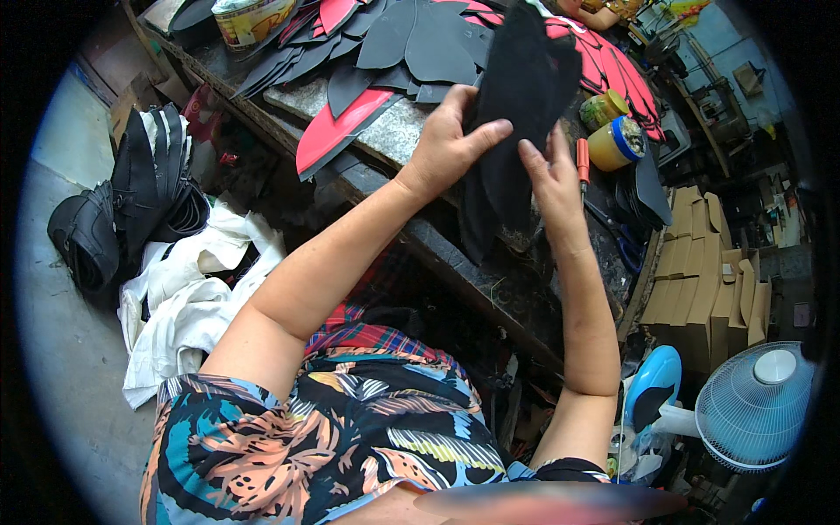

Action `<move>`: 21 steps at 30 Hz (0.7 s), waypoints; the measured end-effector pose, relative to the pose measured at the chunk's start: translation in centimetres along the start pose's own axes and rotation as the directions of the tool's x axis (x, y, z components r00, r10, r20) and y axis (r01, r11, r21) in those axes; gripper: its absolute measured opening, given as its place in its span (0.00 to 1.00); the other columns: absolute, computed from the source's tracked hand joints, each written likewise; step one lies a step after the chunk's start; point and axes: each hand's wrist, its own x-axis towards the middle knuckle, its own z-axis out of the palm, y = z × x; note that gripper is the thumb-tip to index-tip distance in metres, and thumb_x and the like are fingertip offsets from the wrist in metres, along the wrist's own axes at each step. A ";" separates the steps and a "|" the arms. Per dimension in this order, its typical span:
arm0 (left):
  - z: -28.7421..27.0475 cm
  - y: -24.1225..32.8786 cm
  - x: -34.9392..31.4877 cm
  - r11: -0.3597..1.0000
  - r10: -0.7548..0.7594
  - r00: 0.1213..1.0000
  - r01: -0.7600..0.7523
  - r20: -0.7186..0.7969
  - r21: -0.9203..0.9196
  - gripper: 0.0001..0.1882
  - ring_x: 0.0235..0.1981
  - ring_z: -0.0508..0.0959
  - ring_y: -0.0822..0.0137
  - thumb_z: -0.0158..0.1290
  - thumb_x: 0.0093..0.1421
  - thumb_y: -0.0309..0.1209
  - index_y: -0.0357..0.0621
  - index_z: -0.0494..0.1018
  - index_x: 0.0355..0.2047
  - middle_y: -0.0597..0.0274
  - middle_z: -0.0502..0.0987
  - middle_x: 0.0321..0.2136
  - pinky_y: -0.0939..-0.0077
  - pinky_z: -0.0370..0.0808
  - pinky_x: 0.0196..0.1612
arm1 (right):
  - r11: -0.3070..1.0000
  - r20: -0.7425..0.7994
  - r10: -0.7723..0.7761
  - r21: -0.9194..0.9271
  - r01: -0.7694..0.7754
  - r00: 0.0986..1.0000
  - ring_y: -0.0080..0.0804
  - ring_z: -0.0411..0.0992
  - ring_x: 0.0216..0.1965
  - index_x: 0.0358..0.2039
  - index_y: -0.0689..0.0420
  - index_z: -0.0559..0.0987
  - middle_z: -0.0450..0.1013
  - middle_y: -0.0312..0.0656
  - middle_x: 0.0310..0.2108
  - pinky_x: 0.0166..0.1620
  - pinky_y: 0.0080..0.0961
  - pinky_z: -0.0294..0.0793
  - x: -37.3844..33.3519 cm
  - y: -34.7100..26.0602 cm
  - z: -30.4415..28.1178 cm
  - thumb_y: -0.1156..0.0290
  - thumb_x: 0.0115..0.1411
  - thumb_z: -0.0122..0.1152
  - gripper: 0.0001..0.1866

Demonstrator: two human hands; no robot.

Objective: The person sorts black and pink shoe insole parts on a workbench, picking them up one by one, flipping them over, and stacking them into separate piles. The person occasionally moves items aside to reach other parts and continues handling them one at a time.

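Note:
Between my hands stand several black cut-out pieces (523, 83), flat and soft-looking, held upright over the workbench. My left hand (451, 144) is closed on their left edge, thumb in front and fingers behind. On the right edge, my right hand (553, 175) grips with its thumb on the front face; its other fingers are partly hidden. Beyond them lies a pile of dark grey sole-shaped pieces (420, 39). A pink piece with a dark edge (337, 131) rests on a pale stone slab (389, 131), left of my hands.
Right of my hands are a red-handled tool (583, 157), a blue-rimmed jar (612, 147) and scissors (626, 245). Pink pieces (604, 66) spread behind. Cardboard boxes (691, 284) and a fan (752, 407) stand right; black rolled pieces (131, 192) and white cloth (188, 293) lie left.

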 end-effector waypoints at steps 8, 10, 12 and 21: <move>0.6 -0.7 0.2 0.859 0.232 0.970 -0.236 0.067 0.454 0.32 0.48 0.69 0.50 0.51 0.63 0.54 0.35 0.68 0.51 0.47 0.71 0.44 0.60 0.66 0.55 | 0.961 0.026 -0.002 0.278 -0.006 1.000 0.32 0.70 0.54 0.61 0.67 0.63 0.71 0.47 0.54 0.57 0.27 0.69 1.1 -1.3 -1.7 0.75 0.59 0.62 0.31; 0.6 -0.8 0.1 0.875 0.222 0.975 -0.188 -0.025 0.446 0.25 0.47 0.70 0.51 0.54 0.61 0.44 0.36 0.68 0.50 0.50 0.71 0.43 0.60 0.66 0.54 | 0.946 0.047 0.036 0.320 -0.049 0.998 0.31 0.73 0.51 0.61 0.68 0.63 0.72 0.46 0.53 0.54 0.26 0.72 2.9 -0.5 -4.1 0.73 0.60 0.61 0.31; 0.6 -1.0 0.0 0.870 0.222 0.970 -0.148 -0.104 0.471 0.21 0.47 0.70 0.53 0.56 0.59 0.37 0.37 0.69 0.48 0.51 0.72 0.42 0.60 0.66 0.54 | 0.957 0.060 0.143 0.246 -0.153 0.988 0.28 0.74 0.48 0.61 0.68 0.62 0.73 0.45 0.51 0.52 0.25 0.74 5.5 1.3 -6.8 0.71 0.61 0.60 0.30; 0.4 -1.4 -0.2 0.850 0.246 0.955 -0.130 -0.165 0.510 0.17 0.48 0.69 0.50 0.55 0.53 0.27 0.38 0.69 0.43 0.50 0.70 0.41 0.60 0.65 0.55 | 0.740 0.018 0.015 -0.673 0.000 1.000 0.47 0.57 0.68 0.66 0.73 0.56 0.57 0.65 0.65 0.67 0.30 0.53 8.2 9.5 -8.4 0.56 0.65 0.56 0.40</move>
